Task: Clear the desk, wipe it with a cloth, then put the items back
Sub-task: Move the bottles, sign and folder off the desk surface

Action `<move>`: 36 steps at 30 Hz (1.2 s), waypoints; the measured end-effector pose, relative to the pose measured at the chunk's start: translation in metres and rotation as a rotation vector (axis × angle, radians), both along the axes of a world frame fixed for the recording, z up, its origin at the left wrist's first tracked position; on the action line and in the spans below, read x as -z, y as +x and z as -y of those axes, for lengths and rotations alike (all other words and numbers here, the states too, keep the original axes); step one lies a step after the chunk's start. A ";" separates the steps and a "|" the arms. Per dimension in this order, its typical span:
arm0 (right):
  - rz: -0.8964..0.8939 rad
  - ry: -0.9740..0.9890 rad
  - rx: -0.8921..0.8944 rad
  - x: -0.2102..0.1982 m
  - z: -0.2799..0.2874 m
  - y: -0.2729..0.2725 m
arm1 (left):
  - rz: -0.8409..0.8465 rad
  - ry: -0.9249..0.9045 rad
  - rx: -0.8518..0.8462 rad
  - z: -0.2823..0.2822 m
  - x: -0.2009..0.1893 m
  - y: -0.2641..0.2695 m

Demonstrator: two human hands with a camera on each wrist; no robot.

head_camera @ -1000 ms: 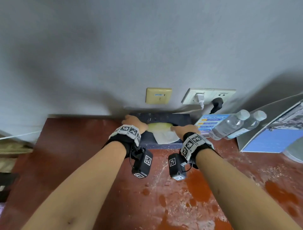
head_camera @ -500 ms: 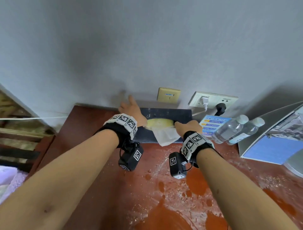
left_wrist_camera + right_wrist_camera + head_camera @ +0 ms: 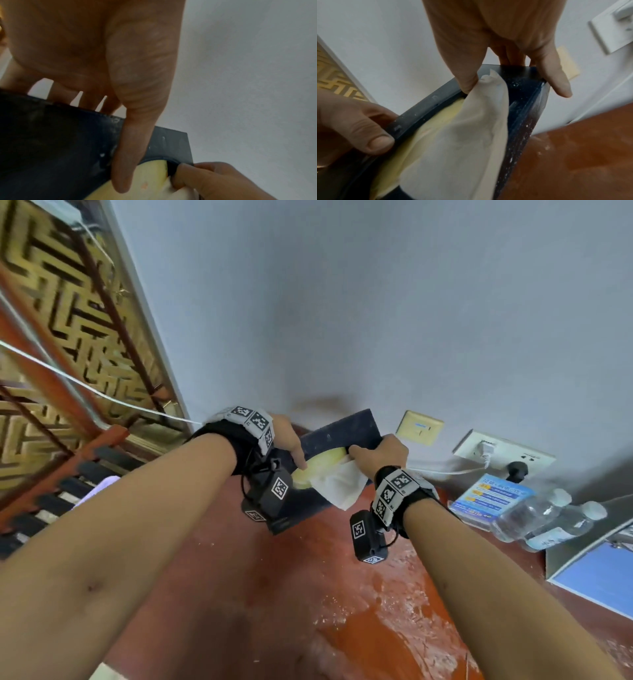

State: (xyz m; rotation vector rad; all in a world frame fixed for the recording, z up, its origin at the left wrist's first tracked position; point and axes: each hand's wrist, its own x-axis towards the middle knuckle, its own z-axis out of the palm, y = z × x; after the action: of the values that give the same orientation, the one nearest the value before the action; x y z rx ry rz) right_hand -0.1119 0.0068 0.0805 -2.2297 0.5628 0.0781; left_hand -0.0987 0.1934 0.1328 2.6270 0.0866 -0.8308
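From my head view, my left hand (image 3: 286, 436) and my right hand (image 3: 380, 451) both grip the dark tissue box (image 3: 337, 436), one at each end, and the box is lifted clear of the red-brown desk (image 3: 342, 594), tilted with its right end higher, close to the grey wall (image 3: 376, 302). A white tissue (image 3: 339, 482) hangs out of the yellow-rimmed opening on top. Off to the right, on the desk, lie two clear water bottles (image 3: 548, 520), touching each other, just beside a blue printed card (image 3: 489, 498); above them on the wall sit a white socket plate (image 3: 503, 453) with plugs in it and a beige switch plate (image 3: 419, 428). From my left wrist, my thumb (image 3: 132, 155) lies flat across the box's top, its tip on the yellow rim (image 3: 150, 180), while my other fingers curl behind the far edge (so that hand is clamped on the box). My right hand's fingertips show at the lower right corner there. From my right wrist, my thumb (image 3: 465, 70) presses the tissue's end against the rim of the opening, and my remaining fingers wrap round the box's end, one finger (image 3: 556, 75) lying down the side. My left thumb shows at the lower left, pressed on the box's top.
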 end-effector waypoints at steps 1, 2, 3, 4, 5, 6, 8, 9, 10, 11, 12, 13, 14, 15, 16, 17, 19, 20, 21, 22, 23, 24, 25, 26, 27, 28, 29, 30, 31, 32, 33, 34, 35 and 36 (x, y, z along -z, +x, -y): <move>0.006 0.006 -0.012 0.000 -0.012 0.001 | -0.011 -0.006 -0.016 -0.012 -0.002 -0.002; 0.013 0.014 -0.023 0.002 -0.023 0.003 | -0.013 -0.021 -0.033 -0.024 -0.003 -0.002; 0.010 0.026 -0.033 0.003 -0.033 0.006 | -0.005 -0.044 -0.049 -0.035 -0.004 -0.003; 0.003 0.035 -0.054 0.003 -0.042 0.010 | 0.014 -0.062 -0.060 -0.047 -0.005 -0.003; -0.017 0.040 -0.082 0.005 -0.051 0.015 | 0.041 -0.062 -0.066 -0.057 -0.004 -0.002; -0.034 0.037 -0.117 0.005 -0.061 0.021 | 0.073 -0.050 -0.069 -0.066 -0.003 0.000; -0.075 0.004 -0.197 0.001 -0.080 0.034 | 0.130 0.003 -0.053 -0.084 0.002 0.005; -0.093 -0.027 -0.237 -0.001 -0.090 0.040 | 0.148 0.029 -0.045 -0.092 0.007 0.010; -0.102 -0.076 -0.285 -0.004 -0.100 0.047 | 0.160 0.055 -0.040 -0.100 0.011 0.018; -0.104 -0.137 -0.336 -0.006 -0.109 0.055 | 0.158 0.083 -0.041 -0.108 0.014 0.026; -0.093 -0.190 -0.380 -0.007 -0.119 0.062 | 0.158 0.104 -0.048 -0.116 0.017 0.034; -0.080 -0.214 -0.408 -0.008 -0.128 0.070 | 0.162 0.116 -0.056 -0.122 0.020 0.042; -0.073 -0.212 -0.420 -0.007 -0.136 0.079 | 0.165 0.127 -0.060 -0.127 0.024 0.050; -0.081 -0.186 -0.413 -0.004 -0.143 0.086 | 0.169 0.132 -0.066 -0.131 0.028 0.056; -0.100 -0.150 -0.391 -0.002 -0.149 0.092 | 0.177 0.134 -0.068 -0.135 0.033 0.063; -0.127 -0.113 -0.364 0.001 -0.155 0.097 | 0.182 0.140 -0.069 -0.137 0.038 0.068; -0.182 -0.066 -0.325 0.012 -0.162 0.106 | 0.188 0.159 -0.071 -0.142 0.051 0.081; -0.207 -0.051 -0.316 0.018 -0.164 0.109 | 0.192 0.169 -0.070 -0.145 0.059 0.087; -0.234 -0.046 -0.309 0.024 -0.165 0.112 | 0.193 0.183 -0.066 -0.146 0.067 0.093; -0.263 -0.049 -0.303 0.031 -0.165 0.115 | 0.194 0.201 -0.063 -0.146 0.073 0.098; -0.293 -0.058 -0.297 0.037 -0.164 0.118 | 0.195 0.219 -0.061 -0.146 0.078 0.103; -0.319 -0.065 -0.289 0.043 -0.164 0.121 | 0.195 0.231 -0.064 -0.146 0.083 0.107; -0.341 -0.069 -0.278 0.047 -0.163 0.124 | 0.196 0.236 -0.072 -0.145 0.086 0.110; -0.356 -0.065 -0.266 0.051 -0.162 0.127 | 0.195 0.236 -0.083 -0.144 0.089 0.114; -0.366 -0.060 -0.254 0.054 -0.162 0.130 | 0.192 0.236 -0.087 -0.143 0.092 0.117; -0.372 -0.052 -0.243 0.056 -0.162 0.133 | 0.190 0.238 -0.089 -0.142 0.094 0.121; -0.376 -0.043 -0.233 0.058 -0.162 0.136 | 0.192 0.239 -0.089 -0.140 0.096 0.123; -0.376 -0.030 -0.227 0.060 -0.163 0.140 | 0.198 0.240 -0.086 -0.139 0.099 0.126; -0.372 -0.014 -0.220 0.061 -0.164 0.144 | 0.203 0.241 -0.078 -0.137 0.101 0.128; -0.364 0.004 -0.215 0.062 -0.166 0.147 | 0.209 0.245 -0.066 -0.136 0.103 0.130; -0.358 0.020 -0.210 0.064 -0.167 0.151 | 0.212 0.251 -0.054 -0.135 0.104 0.131; -0.356 0.032 -0.207 0.065 -0.168 0.154 | 0.216 0.260 -0.045 -0.135 0.105 0.131; -0.358 0.039 -0.207 0.066 -0.169 0.156 | 0.219 0.265 -0.043 -0.135 0.105 0.132; -0.361 0.042 -0.210 0.067 -0.170 0.157 | 0.219 0.269 -0.048 -0.135 0.105 0.131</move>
State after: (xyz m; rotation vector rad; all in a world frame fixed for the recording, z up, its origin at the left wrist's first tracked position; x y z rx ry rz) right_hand 0.0449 0.1767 0.0133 -2.2392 0.5090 0.6046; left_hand 0.0326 0.3287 0.0277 2.9367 0.2144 -0.5430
